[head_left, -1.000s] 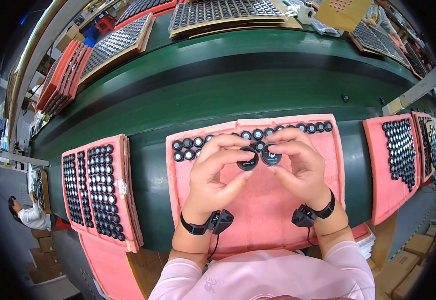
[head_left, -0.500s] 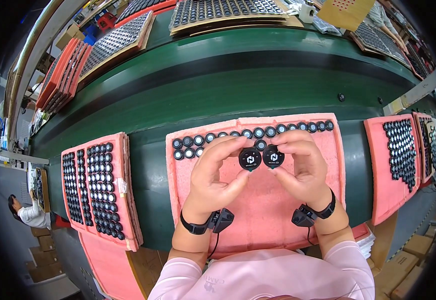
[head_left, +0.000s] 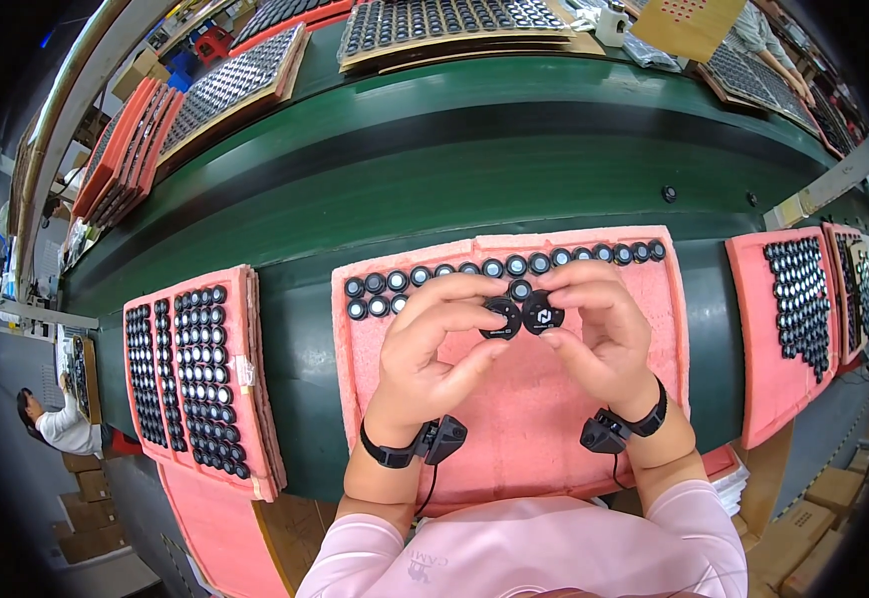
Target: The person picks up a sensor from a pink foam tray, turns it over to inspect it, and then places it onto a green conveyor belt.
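My left hand (head_left: 433,344) grips a round black disc (head_left: 501,326) by its rim, one fingertip lying over part of its face. Beside it, my right hand (head_left: 602,329) pinches a second black disc (head_left: 543,314) with a white mark on its face. The two discs are side by side, edges very close; whether they touch I cannot tell. Both are held over a pink foam tray (head_left: 514,439). Along the tray's far edge runs a row of small black round parts (head_left: 421,276) with pale centres, and another such part (head_left: 520,290) shows just beyond the discs.
Pink foam trays of similar parts lie at left (head_left: 245,379) and right (head_left: 753,399). Beyond my tray runs a green conveyor belt (head_left: 405,149) carrying a loose black part (head_left: 669,193). More loaded trays (head_left: 454,30) stand behind it. Another person (head_left: 66,424) is at far left.
A left finger has slid onto the face of its disc, covering part of the mark. The right disc has turned slightly. Loose parts on the belt have moved left.
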Available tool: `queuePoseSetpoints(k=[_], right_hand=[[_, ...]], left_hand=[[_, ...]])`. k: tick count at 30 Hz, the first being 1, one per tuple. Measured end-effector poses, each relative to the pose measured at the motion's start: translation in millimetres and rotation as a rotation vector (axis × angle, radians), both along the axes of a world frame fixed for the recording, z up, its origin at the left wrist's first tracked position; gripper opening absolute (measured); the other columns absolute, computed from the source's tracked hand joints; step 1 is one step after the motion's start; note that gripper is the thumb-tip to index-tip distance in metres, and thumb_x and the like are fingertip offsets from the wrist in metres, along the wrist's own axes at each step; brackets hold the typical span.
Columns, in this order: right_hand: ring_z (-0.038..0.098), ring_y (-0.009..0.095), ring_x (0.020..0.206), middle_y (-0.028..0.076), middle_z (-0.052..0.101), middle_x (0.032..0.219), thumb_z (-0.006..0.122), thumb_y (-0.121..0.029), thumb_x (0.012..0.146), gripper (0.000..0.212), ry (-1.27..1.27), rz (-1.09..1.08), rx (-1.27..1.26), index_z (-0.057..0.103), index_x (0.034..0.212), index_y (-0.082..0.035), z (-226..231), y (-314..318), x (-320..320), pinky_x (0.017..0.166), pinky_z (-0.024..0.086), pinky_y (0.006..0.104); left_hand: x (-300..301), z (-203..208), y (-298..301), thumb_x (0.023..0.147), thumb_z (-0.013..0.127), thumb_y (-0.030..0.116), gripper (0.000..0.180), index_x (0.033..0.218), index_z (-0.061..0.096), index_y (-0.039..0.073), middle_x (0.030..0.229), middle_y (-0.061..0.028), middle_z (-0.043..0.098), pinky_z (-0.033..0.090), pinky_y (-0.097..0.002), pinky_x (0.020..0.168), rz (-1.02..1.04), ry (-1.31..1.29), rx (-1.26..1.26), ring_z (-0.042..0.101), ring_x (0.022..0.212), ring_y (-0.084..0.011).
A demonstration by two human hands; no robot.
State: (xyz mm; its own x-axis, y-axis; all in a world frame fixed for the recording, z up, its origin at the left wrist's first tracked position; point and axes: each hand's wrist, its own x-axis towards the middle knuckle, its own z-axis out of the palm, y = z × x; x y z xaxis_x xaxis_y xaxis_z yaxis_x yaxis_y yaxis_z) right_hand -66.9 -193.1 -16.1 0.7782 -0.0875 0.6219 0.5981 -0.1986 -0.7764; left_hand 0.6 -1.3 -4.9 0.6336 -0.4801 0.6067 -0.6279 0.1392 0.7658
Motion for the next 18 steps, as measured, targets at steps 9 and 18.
queuePoseSetpoints(k=[9,18], right_hand=[[0.06,0.022,0.101,0.012,0.058,0.108,0.068,0.011,0.079,0.029,0.051,0.124,0.145,0.058,0.103,-0.003,-7,-2,0,0.089,0.05,0.0344],[0.06,0.022,0.095,0.011,0.059,0.1,0.068,0.011,0.078,0.029,0.048,0.053,0.096,0.057,0.1,-0.003,-4,3,-2,0.084,0.051,0.034]], left_hand=[[-5,3,-4,0.07,0.071,-0.007,0.032,0.102,0.069,0.0,0.115,-0.0168,0.063,0.054,-0.0352,0.086,0.062,0.133,0.03,0.062,0.104,-0.0235],[-2,-5,-1,0.069,0.065,-0.012,0.034,0.101,0.067,-0.003,0.104,-0.0134,0.061,0.055,-0.0338,0.085,-0.045,0.115,-0.011,0.063,0.098,-0.0238]])
